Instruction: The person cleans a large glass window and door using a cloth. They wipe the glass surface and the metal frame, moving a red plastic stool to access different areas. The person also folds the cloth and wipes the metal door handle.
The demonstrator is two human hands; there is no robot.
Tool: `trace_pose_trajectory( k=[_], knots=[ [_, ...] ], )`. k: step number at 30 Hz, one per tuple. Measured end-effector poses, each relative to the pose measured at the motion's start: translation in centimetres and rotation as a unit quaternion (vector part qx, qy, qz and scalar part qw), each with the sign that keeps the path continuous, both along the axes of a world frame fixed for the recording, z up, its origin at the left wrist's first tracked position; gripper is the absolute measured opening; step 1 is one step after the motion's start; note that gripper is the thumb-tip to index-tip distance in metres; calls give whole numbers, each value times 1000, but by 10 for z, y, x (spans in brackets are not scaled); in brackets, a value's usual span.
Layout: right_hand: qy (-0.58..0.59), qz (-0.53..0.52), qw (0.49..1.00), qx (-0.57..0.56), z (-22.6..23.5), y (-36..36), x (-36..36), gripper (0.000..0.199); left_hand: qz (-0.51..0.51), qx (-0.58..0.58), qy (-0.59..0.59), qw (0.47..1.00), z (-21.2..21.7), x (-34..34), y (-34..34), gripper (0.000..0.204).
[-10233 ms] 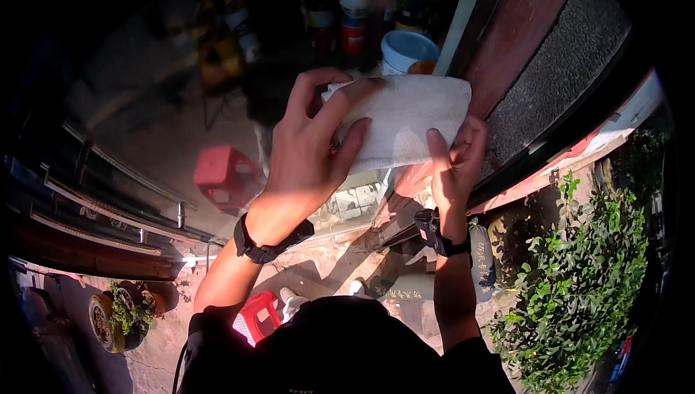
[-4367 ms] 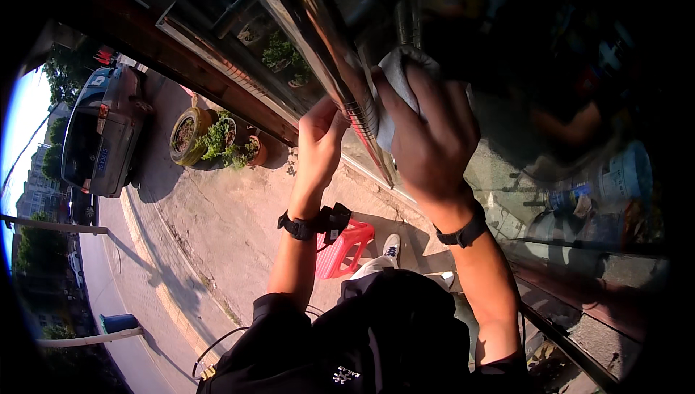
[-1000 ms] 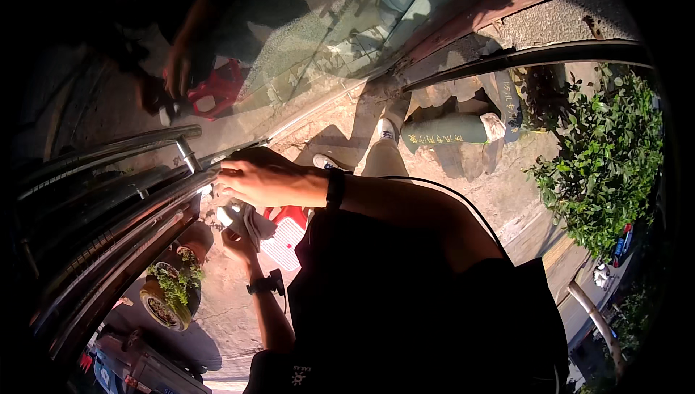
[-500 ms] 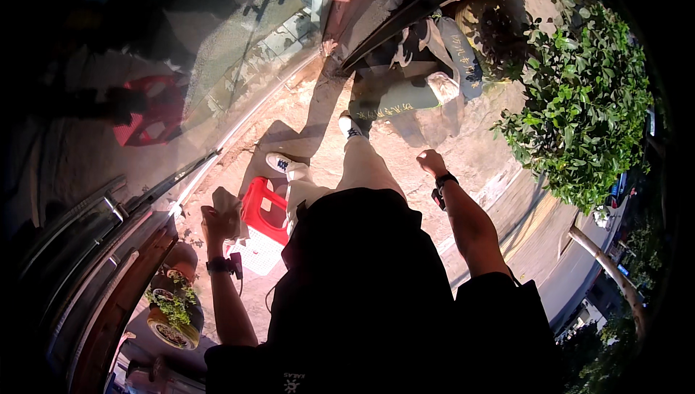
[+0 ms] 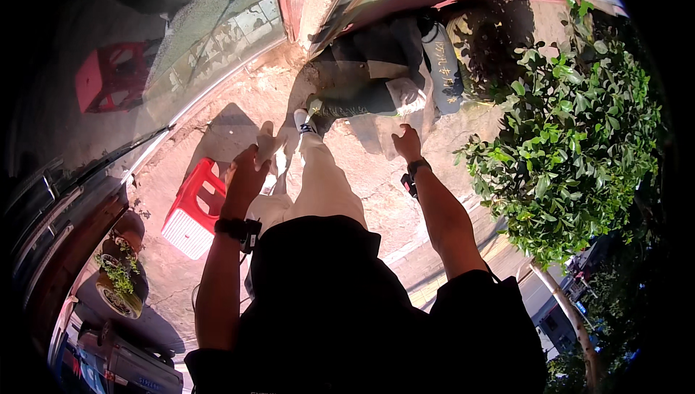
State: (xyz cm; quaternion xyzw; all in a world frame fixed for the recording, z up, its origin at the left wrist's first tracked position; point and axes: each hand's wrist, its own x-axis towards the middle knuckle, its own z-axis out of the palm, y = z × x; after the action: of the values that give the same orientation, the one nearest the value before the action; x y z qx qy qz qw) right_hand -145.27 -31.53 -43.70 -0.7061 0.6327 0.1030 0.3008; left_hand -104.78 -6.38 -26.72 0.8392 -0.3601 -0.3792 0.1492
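Observation:
My left hand [image 5: 245, 179] is closed round a pale, crumpled piece of cloth or paper [image 5: 268, 141], which sticks out beyond the fingers. A dark band with a small device circles that wrist. Off to the right, my right hand [image 5: 407, 142] hangs in the air above the pavement, its fingers loosely bent and apart, with nothing visible in them. It is nearest to the long dark green bags [image 5: 347, 107] on the ground ahead. One white shoe [image 5: 304, 120] of mine is close to these bags.
A red plastic stool [image 5: 194, 202] stands left of my legs. Glass panels [image 5: 210, 39] run along the left, reflecting a stool. Potted plants [image 5: 119, 278] sit at the lower left. A leafy bush [image 5: 572, 141] fills the right side, and another dark bag [image 5: 441, 68] lies ahead.
My left hand has moved forward and inward with the crumpled piece. The right hand has loosened from a fist. I have stepped ahead, the bags are closer and the stool has slipped leftward.

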Motion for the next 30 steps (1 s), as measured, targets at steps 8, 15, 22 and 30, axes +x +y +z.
trace_pose_trajectory(
  k=[8,15,22,30],
  knots=[
    [52,17,990,-133,-41,-38,27,95,74,17,80,994,-89,-53,86,39],
    [54,144,943,-294,-130,-95,21,97,206,193,111,953,-169,-63,233,49],
    [38,74,977,-197,-107,-136,14,33,263,192,122,938,-204,-77,275,51],
    [-100,-40,984,-141,-22,-91,72,31,310,65,57,947,-169,-48,150,41]
  ],
)
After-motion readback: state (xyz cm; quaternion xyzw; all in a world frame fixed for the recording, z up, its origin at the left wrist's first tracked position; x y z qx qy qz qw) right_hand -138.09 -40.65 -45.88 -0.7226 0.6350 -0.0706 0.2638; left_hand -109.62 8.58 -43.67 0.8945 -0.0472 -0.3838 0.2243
